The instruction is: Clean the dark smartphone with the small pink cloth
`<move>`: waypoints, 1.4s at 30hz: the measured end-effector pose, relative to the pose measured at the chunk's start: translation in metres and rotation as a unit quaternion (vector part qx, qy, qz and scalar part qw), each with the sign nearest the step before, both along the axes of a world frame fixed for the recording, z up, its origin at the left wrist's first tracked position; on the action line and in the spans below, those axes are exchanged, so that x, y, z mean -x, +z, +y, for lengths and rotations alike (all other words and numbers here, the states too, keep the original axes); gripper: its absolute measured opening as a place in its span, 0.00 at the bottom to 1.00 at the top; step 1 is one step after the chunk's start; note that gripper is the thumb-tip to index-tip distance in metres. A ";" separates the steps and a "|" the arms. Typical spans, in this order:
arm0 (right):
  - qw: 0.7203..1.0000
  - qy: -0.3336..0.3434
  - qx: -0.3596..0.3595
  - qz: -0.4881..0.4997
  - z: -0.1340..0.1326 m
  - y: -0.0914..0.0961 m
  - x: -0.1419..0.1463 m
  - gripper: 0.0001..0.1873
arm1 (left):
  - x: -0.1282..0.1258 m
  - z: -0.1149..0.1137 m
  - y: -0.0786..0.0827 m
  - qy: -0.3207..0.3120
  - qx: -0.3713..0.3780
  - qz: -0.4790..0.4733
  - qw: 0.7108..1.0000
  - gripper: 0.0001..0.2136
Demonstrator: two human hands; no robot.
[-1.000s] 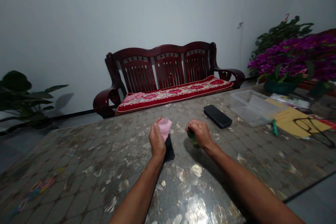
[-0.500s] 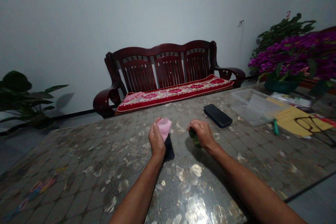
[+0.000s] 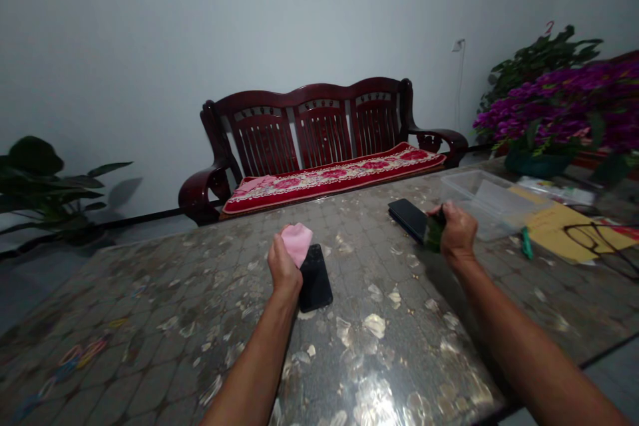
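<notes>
My left hand (image 3: 285, 266) is closed around a folded pink cloth (image 3: 297, 243), which sticks out past the thumb. Just right of that wrist, a black smartphone (image 3: 316, 283) lies flat on the table, partly behind the hand. My right hand (image 3: 458, 229) grips a small dark green object (image 3: 434, 231) with a black part at its top; blur and the fingers hide what kind it is. It is held near the right end of a thick black phone-like slab (image 3: 408, 218), and I cannot tell whether they touch.
On the patterned table (image 3: 239, 319) stands a clear plastic box (image 3: 484, 213) at right. Near it are a yellow envelope (image 3: 564, 233), eyeglasses (image 3: 596, 243), a green pen-like item (image 3: 527, 243) and purple flowers (image 3: 554, 110). Colourful bands (image 3: 82, 354) lie at left. A wooden bench (image 3: 319, 133) stands behind.
My right hand has swung right with the green object, from beside the smartphone to the black slab. My left hand has shifted slightly left with the pink cloth, uncovering more of the smartphone.
</notes>
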State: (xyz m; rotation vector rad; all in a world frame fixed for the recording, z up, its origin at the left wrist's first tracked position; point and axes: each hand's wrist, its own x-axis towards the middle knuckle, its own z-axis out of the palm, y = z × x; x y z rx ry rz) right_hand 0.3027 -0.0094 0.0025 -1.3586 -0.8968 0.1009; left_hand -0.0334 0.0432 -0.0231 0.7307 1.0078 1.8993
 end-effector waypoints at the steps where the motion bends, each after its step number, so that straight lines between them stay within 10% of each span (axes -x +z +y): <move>1: 1.000 -0.025 0.015 -0.009 -0.001 -0.003 -0.015 0.27 | 0.003 0.003 0.000 0.000 0.014 -0.014 1.000 0.19; 7: 0.985 -0.146 0.081 -0.048 -0.016 -0.018 -0.060 0.26 | 0.006 0.004 0.000 -0.023 0.035 -0.012 0.999 0.18; 22: 0.988 -0.120 0.088 -0.043 -0.026 -0.046 -0.070 0.26 | 0.005 -0.008 0.019 -0.167 0.083 -0.118 0.975 0.13; 30: 0.975 -0.161 0.116 -0.102 -0.041 -0.030 -0.073 0.29 | 0.008 -0.011 0.021 -0.168 0.061 -0.096 0.979 0.13; 33: 0.956 -0.214 0.027 -0.199 -0.052 -0.007 -0.047 0.21 | 0.008 -0.015 0.024 -0.184 0.062 -0.071 0.978 0.19; 35: 0.968 -0.160 -0.002 -0.192 -0.055 0.009 -0.011 0.16 | 0.007 -0.018 0.026 -0.189 0.059 -0.035 0.980 0.24; 38: 0.985 0.105 0.033 -0.129 -0.048 0.025 0.058 0.17 | 0.002 -0.025 0.030 -0.205 0.047 0.038 0.977 0.31; 42: 0.914 0.376 0.147 0.029 -0.022 0.030 0.130 0.29 | -0.001 -0.030 0.035 -0.234 0.029 0.083 0.968 0.37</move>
